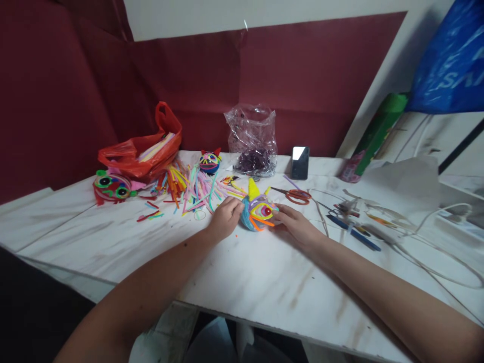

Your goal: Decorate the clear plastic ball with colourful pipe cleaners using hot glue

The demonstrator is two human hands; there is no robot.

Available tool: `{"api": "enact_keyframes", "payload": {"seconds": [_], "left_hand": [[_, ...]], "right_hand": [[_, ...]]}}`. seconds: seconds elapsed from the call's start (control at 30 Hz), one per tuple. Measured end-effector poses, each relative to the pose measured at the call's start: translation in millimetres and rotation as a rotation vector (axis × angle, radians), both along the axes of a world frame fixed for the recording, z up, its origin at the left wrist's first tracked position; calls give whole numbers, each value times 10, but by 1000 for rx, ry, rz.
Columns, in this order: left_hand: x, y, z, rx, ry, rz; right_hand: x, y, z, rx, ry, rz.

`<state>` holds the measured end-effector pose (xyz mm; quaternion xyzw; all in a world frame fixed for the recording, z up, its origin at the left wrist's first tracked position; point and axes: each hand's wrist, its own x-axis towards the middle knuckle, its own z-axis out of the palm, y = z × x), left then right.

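Between my two hands, on the marble-patterned table (242, 272), is a round pipe-cleaner figure (254, 214). It has a blue coiled side, a yellow horn, a big yellow eye with a red centre and orange strips below. My left hand (227, 214) is closed with its fingers against the blue side. Fingers of my right hand (291, 222) grip the opposite edge by the eye; some are hidden behind the figure. Loose coloured pipe cleaners (200, 194) lie in a heap beyond my left hand. Orange-handled scissors (298, 195) rest just beyond my right hand.
At the back left a red plastic bag (141, 154) holds more strips, near two finished-looking figures, one red-green (113, 186), one blue (209, 162). A clear bag (253, 141) and a phone (300, 164) stand behind. Cables (427, 264) and a blue pen (353, 233) are at right.
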<state>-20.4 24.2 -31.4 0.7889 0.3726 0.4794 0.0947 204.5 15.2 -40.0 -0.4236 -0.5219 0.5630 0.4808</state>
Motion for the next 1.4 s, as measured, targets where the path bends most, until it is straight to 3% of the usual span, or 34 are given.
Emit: {"api": "enact_keyframes", "payload": {"seconds": [0.47, 1.03, 1.4], "left_hand": [[-40, 60, -2, -109, 113, 143], [-4, 41, 67, -341, -216, 105], [43, -44, 119, -359, -121, 90]], "right_hand": [[0, -8, 25, -36, -2, -11], [12, 13, -9, -24, 11, 9], [23, 5, -14, 38, -60, 20]]}}
